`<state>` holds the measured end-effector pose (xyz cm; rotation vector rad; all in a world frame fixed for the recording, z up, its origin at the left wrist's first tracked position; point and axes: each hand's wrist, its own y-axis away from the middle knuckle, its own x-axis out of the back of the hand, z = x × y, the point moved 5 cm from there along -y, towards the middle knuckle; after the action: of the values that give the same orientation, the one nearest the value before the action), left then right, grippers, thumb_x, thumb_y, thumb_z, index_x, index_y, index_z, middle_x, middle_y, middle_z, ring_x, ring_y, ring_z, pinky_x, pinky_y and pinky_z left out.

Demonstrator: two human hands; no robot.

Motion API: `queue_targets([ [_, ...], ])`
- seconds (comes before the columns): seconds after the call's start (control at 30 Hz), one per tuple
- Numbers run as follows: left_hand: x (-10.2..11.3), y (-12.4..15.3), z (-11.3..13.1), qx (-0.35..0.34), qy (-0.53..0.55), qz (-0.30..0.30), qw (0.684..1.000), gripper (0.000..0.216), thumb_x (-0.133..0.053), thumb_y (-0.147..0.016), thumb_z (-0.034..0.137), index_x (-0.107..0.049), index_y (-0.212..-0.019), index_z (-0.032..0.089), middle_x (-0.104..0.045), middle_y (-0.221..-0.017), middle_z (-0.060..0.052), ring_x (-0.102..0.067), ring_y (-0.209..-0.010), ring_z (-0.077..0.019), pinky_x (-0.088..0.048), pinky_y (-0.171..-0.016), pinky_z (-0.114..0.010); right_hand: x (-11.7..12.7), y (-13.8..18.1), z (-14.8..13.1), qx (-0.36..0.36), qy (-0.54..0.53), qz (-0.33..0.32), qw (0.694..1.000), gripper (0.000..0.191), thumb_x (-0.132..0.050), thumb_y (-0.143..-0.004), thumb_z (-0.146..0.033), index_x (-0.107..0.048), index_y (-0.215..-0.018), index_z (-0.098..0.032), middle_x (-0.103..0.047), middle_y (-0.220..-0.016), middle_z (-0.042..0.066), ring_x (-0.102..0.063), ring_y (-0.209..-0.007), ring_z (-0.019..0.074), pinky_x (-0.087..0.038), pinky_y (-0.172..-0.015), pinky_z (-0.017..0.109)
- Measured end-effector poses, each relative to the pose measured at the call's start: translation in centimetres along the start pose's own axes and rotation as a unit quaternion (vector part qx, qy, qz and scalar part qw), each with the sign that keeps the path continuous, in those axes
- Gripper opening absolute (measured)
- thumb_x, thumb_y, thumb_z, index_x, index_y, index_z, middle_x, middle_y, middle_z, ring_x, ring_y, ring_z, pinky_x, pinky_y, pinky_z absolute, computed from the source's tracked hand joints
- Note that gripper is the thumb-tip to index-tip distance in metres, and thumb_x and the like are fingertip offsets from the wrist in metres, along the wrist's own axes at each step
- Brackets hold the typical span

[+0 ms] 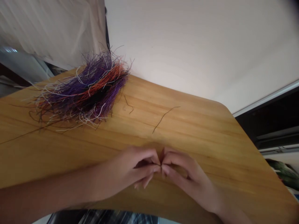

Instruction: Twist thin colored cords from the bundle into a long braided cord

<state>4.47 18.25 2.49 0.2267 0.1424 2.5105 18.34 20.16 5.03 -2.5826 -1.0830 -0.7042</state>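
My left hand (135,169) and my right hand (184,174) rest on a wooden table (221,146), fingertips meeting in a pinch at the middle. Both hands have their fingers pressed together; what they pinch is too small to make out. A pile of thin purple, orange, black and white strands (86,88) lies on the table to the far left of the hands. Two loose dark strands lie apart from it: a long one (164,118) just beyond my fingertips and a short curled one (129,105) near the pile.
The table's rounded far corner is at the right, with a white wall (198,46) behind it. A pale cloth (46,28) hangs at the back left. Dark furniture stands at the right edge.
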Motion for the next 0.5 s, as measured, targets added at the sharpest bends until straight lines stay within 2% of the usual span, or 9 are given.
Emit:
queue_targets([
  [0.1, -0.33, -0.25, -0.65, 0.036, 0.170, -0.068, 0.982, 0.017, -0.049, -0.093, 0.032, -0.056, -0.086, 0.017, -0.054, -0.057, 0.006, -0.047, -0.046, -0.0061, -0.039, -0.047, -0.016, 0.36, -0.03, -0.32, 0.026, -0.003, 0.003, 1.000, 0.009, -0.049, -0.092, -0.019, -0.054, -0.085, -0.019, -0.054, -0.079, 0.000, -0.053, -0.075, 0.0124, -0.045, -0.069, 0.026],
  [0.2, -0.41, -0.47, -0.90, 0.038, 0.255, -0.100, 0.961, 0.016, -0.052, -0.091, 0.030, -0.057, -0.087, 0.016, -0.053, -0.058, 0.005, -0.045, -0.044, -0.0056, -0.042, -0.046, -0.017, 0.53, -0.04, -0.61, 0.044, -0.016, 0.002, 0.999, 0.007, -0.049, -0.091, -0.015, -0.055, -0.090, -0.019, -0.055, -0.081, 0.001, -0.054, -0.075, 0.0124, -0.046, -0.069, 0.026],
  [0.33, -0.42, -0.61, -0.90, 0.033, 0.271, -0.106, 0.956, 0.014, -0.052, -0.091, 0.028, -0.057, -0.086, 0.015, -0.054, -0.058, 0.005, -0.045, -0.044, -0.0055, -0.045, -0.045, -0.017, 0.50, 0.06, -0.55, 0.036, -0.029, -0.001, 0.999, 0.006, -0.050, -0.091, -0.016, -0.055, -0.090, -0.018, -0.055, -0.082, 0.001, -0.054, -0.077, 0.0123, -0.045, -0.070, 0.026],
  [0.5, -0.25, -0.40, -0.66, 0.031, 0.213, -0.075, 0.974, 0.015, -0.050, -0.093, 0.027, -0.056, -0.085, 0.016, -0.054, -0.057, 0.006, -0.047, -0.046, -0.0047, -0.041, -0.047, -0.015, 0.31, 0.32, -0.40, 0.029, -0.037, -0.010, 0.999, 0.010, -0.048, -0.093, -0.017, -0.056, -0.088, -0.019, -0.052, -0.081, 0.001, -0.052, -0.077, 0.0120, -0.043, -0.071, 0.027],
])
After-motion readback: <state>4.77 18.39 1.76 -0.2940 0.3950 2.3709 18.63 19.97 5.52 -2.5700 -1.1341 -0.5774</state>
